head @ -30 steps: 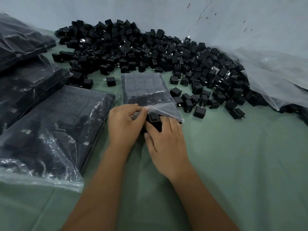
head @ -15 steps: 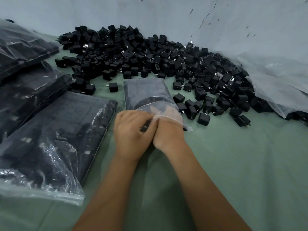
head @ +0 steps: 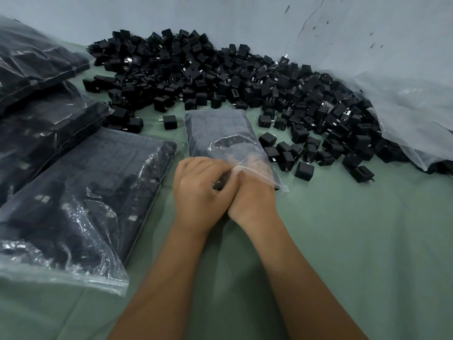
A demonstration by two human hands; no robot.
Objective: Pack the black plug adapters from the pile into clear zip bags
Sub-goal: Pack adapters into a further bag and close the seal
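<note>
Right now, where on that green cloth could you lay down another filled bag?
The widest bare green cloth lies right of the right hand, below the adapter pile. It is crowded along the wall, and on the left, where filled bags sit beside the small bag.

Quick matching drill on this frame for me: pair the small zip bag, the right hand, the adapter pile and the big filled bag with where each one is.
Things:
1. small zip bag
2. right hand
3. adapter pile
4. big filled bag

Places:
A. heaped along the far wall
B. flat on the cloth, left of the hands
C. fingers pushed inside the bag mouth
D. centre, mouth pinched open by the left hand

Pairs: 1-D, 2-C, 3-A, 4-B
</note>
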